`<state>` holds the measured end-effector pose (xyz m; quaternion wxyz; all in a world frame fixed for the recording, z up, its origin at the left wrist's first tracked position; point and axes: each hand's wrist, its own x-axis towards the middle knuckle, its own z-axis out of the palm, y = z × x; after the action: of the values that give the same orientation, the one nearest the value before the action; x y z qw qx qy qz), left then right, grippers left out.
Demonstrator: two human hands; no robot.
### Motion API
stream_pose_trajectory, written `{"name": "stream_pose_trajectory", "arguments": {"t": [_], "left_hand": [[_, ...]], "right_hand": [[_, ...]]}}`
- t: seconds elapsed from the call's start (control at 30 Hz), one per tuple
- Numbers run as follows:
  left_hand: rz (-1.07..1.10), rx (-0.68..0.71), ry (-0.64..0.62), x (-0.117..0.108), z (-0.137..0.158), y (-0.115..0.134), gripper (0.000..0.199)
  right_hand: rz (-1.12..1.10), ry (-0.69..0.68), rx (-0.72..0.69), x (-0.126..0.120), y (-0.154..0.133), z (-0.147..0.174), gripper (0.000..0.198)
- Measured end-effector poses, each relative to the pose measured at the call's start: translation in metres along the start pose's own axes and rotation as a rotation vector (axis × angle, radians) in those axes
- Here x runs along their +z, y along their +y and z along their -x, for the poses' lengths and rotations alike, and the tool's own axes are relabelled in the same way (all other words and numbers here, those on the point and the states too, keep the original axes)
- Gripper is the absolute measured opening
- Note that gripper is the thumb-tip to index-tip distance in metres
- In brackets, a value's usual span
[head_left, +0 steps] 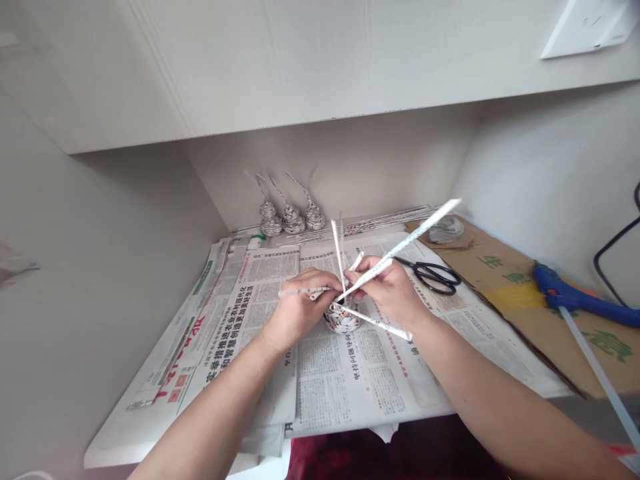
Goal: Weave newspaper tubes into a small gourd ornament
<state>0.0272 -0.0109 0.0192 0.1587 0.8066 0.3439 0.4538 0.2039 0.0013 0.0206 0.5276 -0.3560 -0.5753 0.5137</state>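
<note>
A small round woven paper piece (pixel 343 321) stands on the newspaper, with several rolled paper strips sticking out of its top. My left hand (pixel 306 299) is closed at its upper left, fingertips pinching a rolled strip (pixel 315 291) near the rim. On the other side my right hand (pixel 383 283) pinches a long white paper strip (pixel 420 231) that slants up to the right. One more strip (pixel 383 325) points down to the right below that hand, and another (pixel 337 240) rises between both hands. The fingertips partly cover the opening.
Three gourd-shaped woven paper pieces (pixel 291 219) stand at the back, beside a bundle of thin paper rolls (pixel 370 225). Black-handled scissors (pixel 434 277) lie right of my hands. A blue glue gun (pixel 575 297) rests on cardboard (pixel 515 293). An overhanging white panel (pixel 300 67) is above.
</note>
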Motion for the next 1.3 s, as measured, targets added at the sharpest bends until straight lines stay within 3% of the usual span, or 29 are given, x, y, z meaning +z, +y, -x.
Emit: {"name": "stream_pose_trajectory", "arguments": {"t": [0.3, 0.43, 0.53, 0.7, 0.93, 1.07, 1.13, 1.23, 1.3], "left_hand": [[0.015, 0.021, -0.024, -0.004, 0.002, 0.001, 0.016], [-0.053, 0.016, -0.037, -0.004, 0.002, 0.005, 0.014], [-0.021, -0.085, 0.0, -0.003, 0.002, 0.009, 0.007], [0.046, -0.243, 0.005, -0.003, 0.003, 0.009, 0.019], [0.026, -0.131, -0.119, -0.006, 0.0, 0.003, 0.012], [0.008, -0.101, -0.106, -0.006, -0.001, 0.0, 0.013], [0.008, -0.094, -0.095, -0.007, -0.002, 0.0, 0.013], [0.003, -0.051, -0.094, -0.007, -0.003, 0.002, 0.015], [-0.017, -0.02, -0.08, -0.007, -0.003, 0.003, 0.016]], "right_hand": [[-0.036, 0.0, 0.082, 0.0, 0.004, -0.002, 0.021], [-0.03, -0.008, 0.056, 0.002, 0.006, 0.0, 0.022], [-0.005, -0.022, 0.032, 0.002, 0.005, 0.002, 0.021], [0.152, -0.055, -0.087, -0.001, 0.003, 0.006, 0.012], [0.169, -0.124, -0.211, -0.001, -0.001, 0.015, 0.013], [0.114, -0.211, -0.221, -0.001, -0.001, 0.015, 0.02], [0.094, -0.167, -0.199, -0.003, 0.001, 0.012, 0.02], [0.199, 0.011, -0.108, -0.007, 0.007, 0.004, 0.02], [0.274, 0.012, -0.016, -0.009, 0.012, -0.001, 0.02]]}}
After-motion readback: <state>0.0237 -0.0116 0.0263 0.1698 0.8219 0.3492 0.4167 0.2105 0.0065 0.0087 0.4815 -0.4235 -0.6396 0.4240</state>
